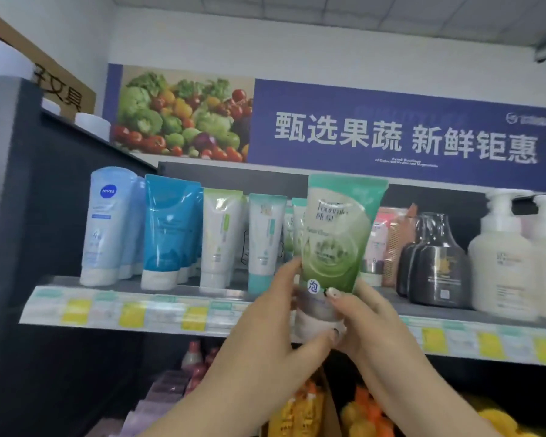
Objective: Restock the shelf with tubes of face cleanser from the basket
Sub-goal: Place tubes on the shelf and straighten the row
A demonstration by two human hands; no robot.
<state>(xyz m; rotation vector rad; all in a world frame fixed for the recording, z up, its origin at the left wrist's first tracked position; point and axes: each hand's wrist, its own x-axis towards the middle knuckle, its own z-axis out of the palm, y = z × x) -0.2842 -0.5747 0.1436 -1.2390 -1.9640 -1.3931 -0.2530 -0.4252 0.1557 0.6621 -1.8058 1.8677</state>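
A green face cleanser tube (334, 234) stands upright, cap down, held in front of the top shelf (202, 313). My left hand (278, 329) grips its lower part and cap from the left, thumb under the cap. From the right, my right hand (360, 313) pinches the tube's base. More cleanser tubes stand in a row on the shelf behind: pale blue (108, 225), darker blue (167, 231), white and green (221, 238), white and teal (265, 241). The basket is out of view.
Dark bottles (435, 263) and white pump bottles (505, 253) stand on the shelf to the right. Price labels line the shelf's front edge. A lower shelf holds red, orange and yellow goods. A dark side panel (13, 216) closes the left.
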